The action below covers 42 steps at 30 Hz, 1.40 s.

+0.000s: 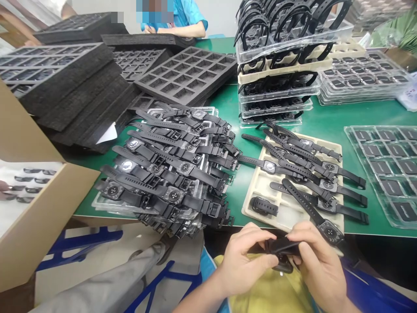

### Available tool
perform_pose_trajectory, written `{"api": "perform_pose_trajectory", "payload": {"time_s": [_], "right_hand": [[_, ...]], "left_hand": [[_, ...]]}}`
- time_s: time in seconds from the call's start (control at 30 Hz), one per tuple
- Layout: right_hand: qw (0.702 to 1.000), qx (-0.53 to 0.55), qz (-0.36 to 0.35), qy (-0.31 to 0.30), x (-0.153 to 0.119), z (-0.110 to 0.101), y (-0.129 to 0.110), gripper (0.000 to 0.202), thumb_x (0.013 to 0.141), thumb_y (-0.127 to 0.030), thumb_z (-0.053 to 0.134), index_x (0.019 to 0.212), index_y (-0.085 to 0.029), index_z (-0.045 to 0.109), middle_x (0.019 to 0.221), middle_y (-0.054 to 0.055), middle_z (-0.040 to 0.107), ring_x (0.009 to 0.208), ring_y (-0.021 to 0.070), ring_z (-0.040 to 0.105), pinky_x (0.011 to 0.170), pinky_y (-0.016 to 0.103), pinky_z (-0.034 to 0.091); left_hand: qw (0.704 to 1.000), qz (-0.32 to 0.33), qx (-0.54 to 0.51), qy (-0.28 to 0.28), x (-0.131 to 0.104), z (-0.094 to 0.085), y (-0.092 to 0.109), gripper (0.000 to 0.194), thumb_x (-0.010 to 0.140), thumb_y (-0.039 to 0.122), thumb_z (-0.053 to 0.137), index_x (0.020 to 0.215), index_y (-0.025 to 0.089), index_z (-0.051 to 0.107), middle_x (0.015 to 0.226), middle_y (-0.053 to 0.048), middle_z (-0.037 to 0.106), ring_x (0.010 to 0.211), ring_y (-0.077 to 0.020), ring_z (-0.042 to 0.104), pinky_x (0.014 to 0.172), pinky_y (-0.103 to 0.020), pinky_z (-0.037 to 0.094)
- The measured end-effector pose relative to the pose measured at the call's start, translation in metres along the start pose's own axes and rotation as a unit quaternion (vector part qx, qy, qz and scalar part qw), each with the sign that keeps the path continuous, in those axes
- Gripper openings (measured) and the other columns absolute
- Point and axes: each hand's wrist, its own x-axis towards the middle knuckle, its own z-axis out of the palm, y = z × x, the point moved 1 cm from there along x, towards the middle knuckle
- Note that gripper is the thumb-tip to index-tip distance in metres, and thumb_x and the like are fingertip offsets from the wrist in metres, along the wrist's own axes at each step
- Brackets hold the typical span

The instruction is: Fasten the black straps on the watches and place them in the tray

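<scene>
Both of my hands grip a black smartwatch [284, 247] just in front of the table edge. My left hand [244, 260] pinches it at the left, thumb below and fingers above. From the other side my right hand [321, 265] closes on its black strap. Part of the watch is hidden by my fingers. Beyond my hands lies a beige tray [257, 184] with several black watches spread over it, backs up and straps straight. One watch with its strap rolled up [263, 206] sits in a front compartment. Close to my right hand, another watch [329, 231] overhangs the tray's edge.
A high heap of watches [176, 169] covers clear trays left of centre. Stacked watch trays [276, 87] stand behind. At right is a clear tray of dark squares [395, 187]. Black foam trays [192, 76] and an open carton [39, 226] fill the left. A person in blue [190, 17] sits opposite.
</scene>
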Motion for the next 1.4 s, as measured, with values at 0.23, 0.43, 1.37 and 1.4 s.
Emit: {"api": "perform_pose_trajectory", "payload": {"time_s": [0.23,0.43,1.37,1.4], "right_hand": [[0.998,0.038,0.031,0.047,-0.004,0.005,0.005,0.017,0.109,-0.028,0.049,0.103,-0.028,0.065,0.093,0.001,0.048,0.059,0.0127,0.056,0.052,0.026,0.052],[0.998,-0.055,0.0,0.0,-0.001,0.002,0.002,0.026,0.109,-0.026,0.047,0.096,-0.027,0.069,0.089,0.002,0.05,0.065,0.0155,0.056,0.058,0.028,0.052],[0.961,-0.226,-0.128,-0.092,0.013,-0.007,-0.004,0.031,0.095,-0.012,0.071,0.118,-0.032,0.081,0.111,0.002,0.084,0.099,0.018,0.081,0.091,0.021,0.065],[0.962,-0.224,-0.121,-0.1,0.015,-0.006,-0.005,0.031,0.095,-0.013,0.072,0.118,-0.033,0.082,0.111,0.001,0.084,0.099,0.0179,0.081,0.091,0.021,0.064]], "left_hand": [[1.0,0.021,0.011,0.017,-0.003,0.003,-0.004,0.042,0.097,0.055,0.069,0.105,0.015,0.08,0.081,-0.01,0.075,0.075,-0.0204,0.064,0.067,-0.031,0.053],[0.998,0.043,0.047,-0.004,-0.002,-0.003,0.0,0.034,0.099,0.046,0.068,0.112,0.016,0.078,0.087,-0.011,0.078,0.079,-0.0216,0.064,0.072,-0.034,0.055],[0.99,0.115,0.062,0.052,-0.002,-0.002,-0.004,0.023,0.094,0.019,0.077,0.116,0.019,0.079,0.099,-0.012,0.084,0.085,-0.0204,0.075,0.08,-0.032,0.062],[0.99,0.112,0.064,0.053,-0.002,-0.001,-0.004,0.022,0.095,0.022,0.077,0.116,0.019,0.079,0.098,-0.011,0.084,0.085,-0.0203,0.075,0.08,-0.032,0.062]]}}
